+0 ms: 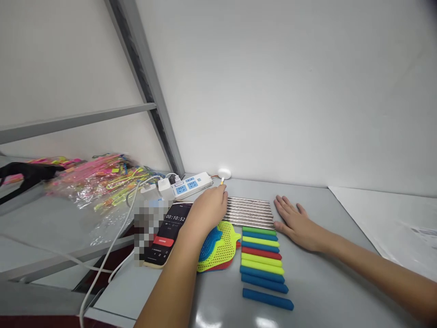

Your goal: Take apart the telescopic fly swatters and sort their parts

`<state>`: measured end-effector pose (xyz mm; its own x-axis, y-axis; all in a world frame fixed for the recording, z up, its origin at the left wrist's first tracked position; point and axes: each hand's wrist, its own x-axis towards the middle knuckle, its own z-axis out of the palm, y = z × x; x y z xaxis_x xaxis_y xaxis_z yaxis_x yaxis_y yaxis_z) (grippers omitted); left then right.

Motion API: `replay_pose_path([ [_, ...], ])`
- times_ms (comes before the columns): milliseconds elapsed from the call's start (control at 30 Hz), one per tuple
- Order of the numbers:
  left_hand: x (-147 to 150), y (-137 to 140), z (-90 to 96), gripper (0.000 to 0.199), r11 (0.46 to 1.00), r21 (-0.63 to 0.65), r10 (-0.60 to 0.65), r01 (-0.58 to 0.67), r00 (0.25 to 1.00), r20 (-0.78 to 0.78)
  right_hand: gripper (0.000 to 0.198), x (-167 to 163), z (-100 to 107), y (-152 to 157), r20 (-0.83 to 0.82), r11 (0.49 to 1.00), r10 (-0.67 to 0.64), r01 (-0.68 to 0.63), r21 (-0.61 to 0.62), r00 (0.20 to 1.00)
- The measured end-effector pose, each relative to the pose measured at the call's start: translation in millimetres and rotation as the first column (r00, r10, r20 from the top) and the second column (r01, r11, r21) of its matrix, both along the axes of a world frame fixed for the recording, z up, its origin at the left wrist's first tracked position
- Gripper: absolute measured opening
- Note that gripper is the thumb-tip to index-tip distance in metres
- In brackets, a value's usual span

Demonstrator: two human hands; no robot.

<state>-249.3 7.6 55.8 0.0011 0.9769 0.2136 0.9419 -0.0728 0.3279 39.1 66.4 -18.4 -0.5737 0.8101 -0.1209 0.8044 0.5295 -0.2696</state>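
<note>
My left hand (212, 200) is closed, with a small white-tipped, orange stick-like thing (222, 182) poking up from its fingers; its exact kind I cannot make out. That hand reaches over the left ends of a row of thin shiny metal rods (251, 212). My right hand (295, 223) lies flat with its fingers out, at the right ends of the rods. Below the rods several blue, yellow, red and green handle tubes (262, 259) lie in a column. Yellow, blue and red perforated fly swatter heads (223, 250) are stacked under my left forearm, which partly hides them.
A phone (167, 241) showing a timer lies left of my forearm. Behind it are a power strip (193, 184) with plugs and white cables (114, 241), and a round white object (224, 173). Plastic-bagged colourful goods (99, 177) sit at left. A white sheet (385, 223) lies at right.
</note>
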Motion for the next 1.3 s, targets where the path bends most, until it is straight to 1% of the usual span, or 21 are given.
replay_pose_path([
  [100, 10.3, -12.9, 6.7, 0.033, 0.998, 0.066, -0.026, 0.025, 1.0, 0.007, 0.079, 0.6, -3.1, -14.0, 0.031, 1.0, 0.006, -0.007, 0.008, 1.0],
  [167, 18.0, -27.4, 7.5, 0.032, 0.981, 0.186, -0.06, 0.051, 0.997, 0.044, 0.079, -4.3, -2.4, -21.0, 0.034, 1.0, -0.008, 0.008, 0.003, 0.999],
  [200, 21.7, -36.5, 6.0, 0.031, 0.959, 0.275, -0.094, 0.069, 0.993, 0.076, 0.08, -7.5, -1.8, -23.9, 0.036, 1.0, -0.016, 0.016, 0.005, 0.999],
  [233, 25.0, -46.6, 3.1, 0.03, 0.924, 0.37, -0.143, 0.093, 0.984, 0.11, 0.081, -10.8, -1.4, -26.4, 0.037, 1.0, -0.023, 0.023, 0.009, 0.999],
  [267, 27.7, -57.4, -1.3, 0.029, 0.885, 0.453, -0.194, 0.11, 0.971, 0.142, 0.082, -13.8, -1.1, -28.7, 0.037, 1.0, -0.029, 0.029, 0.013, 0.999],
  [333, 31.1, -79.9, -14.2, 0.031, 0.803, 0.582, -0.282, 0.127, 0.942, 0.184, 0.082, -18.2, -0.6, -32.5, 0.033, 0.999, -0.036, 0.036, 0.018, 0.999],
  [400, 31.7, -101.3, -30.2, 0.033, 0.748, 0.652, -0.325, 0.123, 0.925, 0.198, 0.081, -20.1, 0.4, -35.6, 0.03, 0.999, -0.04, 0.04, 0.014, 0.999],
  [467, 30.6, -119.4, -45.4, 0.034, 0.729, 0.673, -0.342, 0.123, 0.918, 0.202, 0.081, -20.1, 2.2, -38.7, 0.025, 0.999, -0.039, 0.039, 0.0, 0.999],
  [533, 29.6, -133.0, -56.3, 0.035, 0.736, 0.665, -0.348, 0.124, 0.913, 0.215, 0.079, -19.2, 4.4, -41.6, 0.014, 0.999, -0.033, 0.033, -0.014, 0.999],
  [600, 30.0, -142.1, -61.9, 0.035, 0.757, 0.641, -0.34, 0.123, 0.913, 0.226, 0.079, -18.0, 6.0, -44.2, 0.003, 1.0, -0.025, 0.025, -0.019, 1.0],
  [667, 31.9, -147.3, -63.2, 0.035, 0.776, 0.614, -0.335, 0.142, 0.918, 0.211, 0.078, -16.6, 6.5, -46.7, 0.0, 1.0, -0.017, 0.017, -0.017, 1.0],
  [800, 37.8, -152.2, -62.7, 0.035, 0.795, 0.563, -0.351, 0.227, 0.929, 0.12, 0.078, -12.5, 5.4, -52.6, 0.003, 1.0, 0.009, -0.009, -0.019, 1.0],
  [900, 42.6, -156.0, -64.3, 0.036, 0.819, 0.516, -0.341, 0.251, 0.936, 0.085, 0.078, -7.7, 5.2, -59.3, 0.004, 0.999, 0.039, -0.039, -0.025, 0.999],
  [1067, 52.0, -165.9, -70.6, 0.036, 0.875, 0.423, -0.292, 0.237, 0.954, 0.069, 0.075, 0.7, 8.6, -76.4, -0.024, 0.995, 0.074, -0.075, -0.057, 0.997],
  [1167, 57.0, -171.3, -75.4, 0.038, 0.896, 0.381, -0.263, 0.229, 0.964, 0.04, 0.072, 5.8, 12.4, -89.1, -0.047, 0.993, 0.083, -0.086, -0.077, 0.995],
  [1300, 62.3, -174.5, -78.9, 0.038, 0.917, 0.339, -0.22, 0.209, 0.975, -0.005, 0.074, 16.9, 17.4, -110.1, -0.035, 0.993, 0.06, -0.063, -0.103, 0.998],
])
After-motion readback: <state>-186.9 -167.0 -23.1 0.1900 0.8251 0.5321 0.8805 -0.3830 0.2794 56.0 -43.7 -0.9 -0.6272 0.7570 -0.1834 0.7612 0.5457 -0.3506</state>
